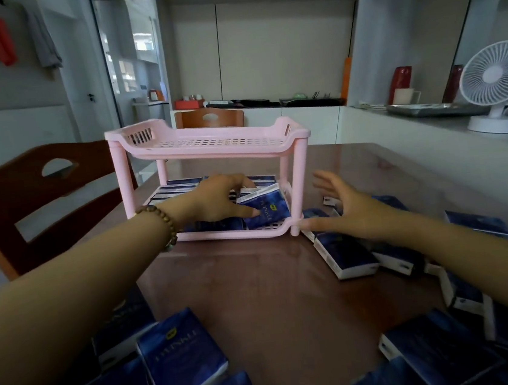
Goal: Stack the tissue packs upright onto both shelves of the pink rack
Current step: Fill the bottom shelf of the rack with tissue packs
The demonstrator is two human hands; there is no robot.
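A bare strip of counter [266, 286] is left open at center. It is flanked by loose tissue packs [182, 355] at 7 and 4 o'clock. At 12 o'clock, the pink rack [209, 146] has its lower shelf blocked by upright packs [264, 210]; the top shelf is clear.

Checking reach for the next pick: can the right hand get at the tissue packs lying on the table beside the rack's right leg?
Probably yes: the right hand hovers open just above those tissue packs, with nothing between them.
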